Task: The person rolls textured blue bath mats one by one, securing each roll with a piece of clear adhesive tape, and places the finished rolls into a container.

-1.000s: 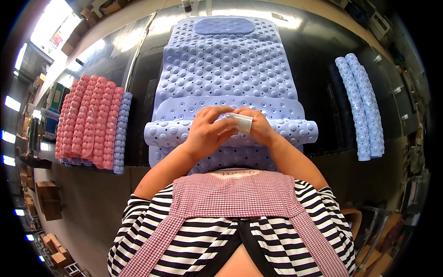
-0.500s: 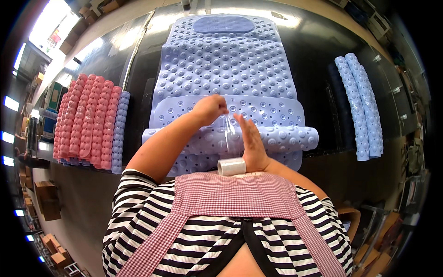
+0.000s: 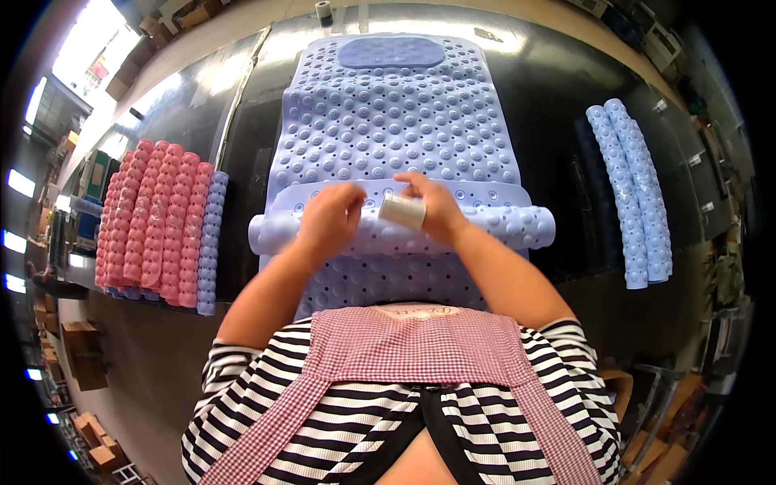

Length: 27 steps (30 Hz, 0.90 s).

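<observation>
A pale blue bubbled bath mat [image 3: 396, 121] lies lengthwise before me, its near part rolled into a thick crosswise roll [image 3: 505, 229]. Over the roll's middle, my right hand [image 3: 437, 212] grips a small roll of clear film tape [image 3: 402, 211], tilted toward the left. My left hand [image 3: 327, 217] is just left of the tape, its fingers curled and a little blurred; whatever they pinch is hidden. More blue mat [image 3: 388, 283] shows under the roll on my side. A darker blue oval piece [image 3: 391, 52] rests on the mat's far end.
Several rolled pink mats [image 3: 149, 214] stand in a row at the left, beside a blue rolled mat [image 3: 212, 242]. Two blue rolled mats [image 3: 630, 194] lie at the right of the dark table [image 3: 558, 137]. Another small roll [image 3: 323, 11] is at the far edge.
The tape roll has risen from near my apron onto the rolled mat, now in my right hand. The stretched clear strip no longer shows. My left hand has come down and leftward.
</observation>
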Motion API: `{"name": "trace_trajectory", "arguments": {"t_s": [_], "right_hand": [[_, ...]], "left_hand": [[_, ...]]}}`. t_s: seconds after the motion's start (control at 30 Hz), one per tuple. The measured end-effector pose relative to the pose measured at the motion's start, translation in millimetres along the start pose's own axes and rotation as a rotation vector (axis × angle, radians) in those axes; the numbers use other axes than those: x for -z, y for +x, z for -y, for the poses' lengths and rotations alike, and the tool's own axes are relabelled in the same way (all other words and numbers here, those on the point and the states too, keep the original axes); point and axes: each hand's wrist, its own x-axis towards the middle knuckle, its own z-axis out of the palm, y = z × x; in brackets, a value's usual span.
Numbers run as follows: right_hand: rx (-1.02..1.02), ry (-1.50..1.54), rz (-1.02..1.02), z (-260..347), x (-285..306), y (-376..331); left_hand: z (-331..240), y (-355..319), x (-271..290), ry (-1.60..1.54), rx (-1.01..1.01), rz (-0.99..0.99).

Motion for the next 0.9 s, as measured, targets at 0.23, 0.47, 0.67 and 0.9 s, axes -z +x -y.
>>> {"name": "trace_trajectory", "arguments": {"t_s": [0.23,0.47,0.67,0.9], "right_hand": [[-0.019,0.209,0.056,-12.8,24.7,81.9],[0.098,0.079,0.018,29.6,23.9,30.7],[0.425,-0.433,-0.084,-24.0,2.6,45.4],[0.055,0.035,-0.131,-46.9,40.0,186.4]], "left_hand": [[10.8,-43.2,-52.5,0.474,-0.221,-0.038],[26.8,107.8,-4.2,0.421,0.061,0.413],[70.3,187.8,11.3,0.214,0.006,0.466],[78.9,190.5,-26.8,0.182,-0.044,-0.037]]}}
